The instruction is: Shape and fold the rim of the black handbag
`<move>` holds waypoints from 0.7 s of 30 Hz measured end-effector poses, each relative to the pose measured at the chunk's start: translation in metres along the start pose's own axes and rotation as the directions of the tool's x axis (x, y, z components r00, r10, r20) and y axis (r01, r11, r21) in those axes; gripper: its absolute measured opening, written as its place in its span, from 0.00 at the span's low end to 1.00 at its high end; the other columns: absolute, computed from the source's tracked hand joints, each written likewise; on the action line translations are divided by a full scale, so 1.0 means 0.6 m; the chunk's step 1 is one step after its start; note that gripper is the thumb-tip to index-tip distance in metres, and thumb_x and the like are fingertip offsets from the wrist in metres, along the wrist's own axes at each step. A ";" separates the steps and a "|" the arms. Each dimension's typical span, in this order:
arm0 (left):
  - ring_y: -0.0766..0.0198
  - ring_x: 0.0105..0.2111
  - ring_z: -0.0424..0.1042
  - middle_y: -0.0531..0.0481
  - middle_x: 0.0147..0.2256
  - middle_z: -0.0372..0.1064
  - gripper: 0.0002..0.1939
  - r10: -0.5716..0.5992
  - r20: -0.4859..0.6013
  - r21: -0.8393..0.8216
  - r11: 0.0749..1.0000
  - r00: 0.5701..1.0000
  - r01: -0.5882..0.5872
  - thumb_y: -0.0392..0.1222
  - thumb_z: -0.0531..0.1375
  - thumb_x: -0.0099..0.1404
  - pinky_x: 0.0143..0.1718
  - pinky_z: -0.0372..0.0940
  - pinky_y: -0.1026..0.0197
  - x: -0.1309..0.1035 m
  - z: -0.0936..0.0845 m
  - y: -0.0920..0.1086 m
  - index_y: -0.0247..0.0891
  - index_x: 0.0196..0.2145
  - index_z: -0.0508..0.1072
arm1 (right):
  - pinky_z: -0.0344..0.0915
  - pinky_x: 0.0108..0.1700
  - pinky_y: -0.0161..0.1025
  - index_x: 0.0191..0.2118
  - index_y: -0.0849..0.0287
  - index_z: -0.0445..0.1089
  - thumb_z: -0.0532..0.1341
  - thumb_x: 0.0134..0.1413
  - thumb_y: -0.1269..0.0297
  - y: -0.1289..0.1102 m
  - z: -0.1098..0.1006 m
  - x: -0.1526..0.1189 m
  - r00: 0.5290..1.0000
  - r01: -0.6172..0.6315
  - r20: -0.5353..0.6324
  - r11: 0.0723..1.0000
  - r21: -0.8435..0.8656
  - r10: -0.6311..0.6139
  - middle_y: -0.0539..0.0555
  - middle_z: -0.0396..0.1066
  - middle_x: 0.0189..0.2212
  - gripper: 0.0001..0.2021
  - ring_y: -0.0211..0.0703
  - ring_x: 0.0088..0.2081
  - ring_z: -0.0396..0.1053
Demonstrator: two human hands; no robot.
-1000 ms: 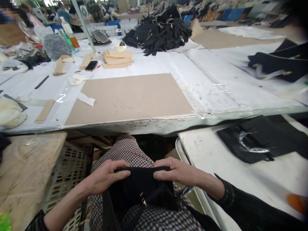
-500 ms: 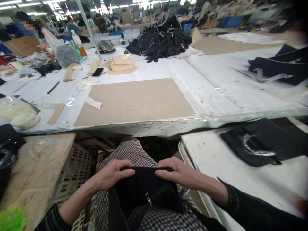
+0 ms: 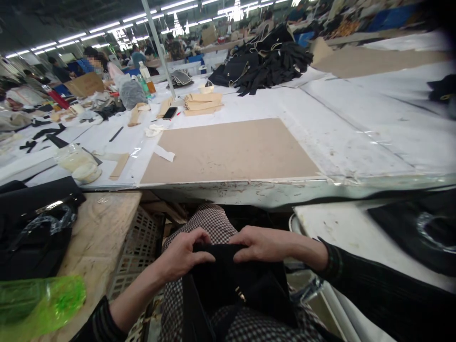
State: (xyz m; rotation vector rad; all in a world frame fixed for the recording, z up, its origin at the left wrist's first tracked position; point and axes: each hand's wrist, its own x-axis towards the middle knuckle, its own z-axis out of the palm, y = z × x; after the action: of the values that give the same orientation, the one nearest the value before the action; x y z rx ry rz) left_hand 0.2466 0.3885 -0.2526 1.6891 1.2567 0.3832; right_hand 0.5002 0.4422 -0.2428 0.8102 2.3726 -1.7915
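Observation:
A black fabric bag piece (image 3: pixel 245 275) with a small gold metal fitting lies over my lap on the checkered cloth (image 3: pixel 212 219). My left hand (image 3: pixel 194 254) pinches its top edge at the left corner, thumb in front and fingers behind. On the same edge, a little to the right, my right hand (image 3: pixel 254 244) grips with the thumb in front. A short stretch of the edge shows between the two hands. The lower part of the piece hangs in dark folds that are hard to tell apart.
Ahead is a white-covered table with a brown board (image 3: pixel 231 152), a phone (image 3: pixel 170 113) and a black fabric pile (image 3: pixel 263 61). Black bags (image 3: pixel 32 228) and a green bottle (image 3: pixel 46 301) are at left, another black bag (image 3: pixel 416 223) at right. People sit far back.
The view has turned left, so the table and side surfaces appear further right and more of the left side shows. Both hands still hold the black piece, slightly closer together.

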 end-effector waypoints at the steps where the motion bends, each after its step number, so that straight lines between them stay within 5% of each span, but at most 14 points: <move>1: 0.63 0.35 0.68 0.55 0.33 0.72 0.12 0.027 -0.040 0.030 0.999 0.999 -0.025 0.45 0.68 0.59 0.36 0.60 0.66 -0.002 0.002 0.000 0.39 0.37 0.71 | 0.53 0.23 0.29 0.33 0.61 0.72 0.60 0.56 0.65 0.000 0.000 -0.002 1.000 -0.011 -0.006 1.000 0.008 0.011 0.45 0.64 0.23 0.05 0.34 0.24 0.60; 8: 0.63 0.38 0.71 0.53 0.37 0.74 0.04 0.190 -0.098 0.273 0.949 0.977 -0.157 0.42 0.61 0.67 0.40 0.62 0.65 -0.003 0.025 0.010 0.41 0.39 0.72 | 0.52 0.25 0.30 0.32 0.61 0.72 0.61 0.54 0.67 -0.004 0.007 -0.008 0.997 -0.026 -0.080 0.998 -0.050 0.022 0.45 0.66 0.24 0.04 0.34 0.25 0.60; 21: 0.64 0.37 0.71 0.53 0.36 0.72 0.01 0.241 -0.059 0.443 0.876 0.969 -0.190 0.38 0.59 0.68 0.39 0.63 0.65 0.005 0.030 0.025 0.40 0.37 0.70 | 0.53 0.31 0.32 0.37 0.57 0.73 0.62 0.57 0.67 -0.021 0.024 -0.027 0.977 0.020 -0.195 0.952 -0.305 -0.083 0.47 0.70 0.28 0.03 0.37 0.29 0.64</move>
State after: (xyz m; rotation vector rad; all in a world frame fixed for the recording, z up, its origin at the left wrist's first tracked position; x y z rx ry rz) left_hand 0.2690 0.3820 -0.2499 2.2305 1.3055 0.3503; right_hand 0.5050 0.4209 -0.2305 0.9370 2.7297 -1.3636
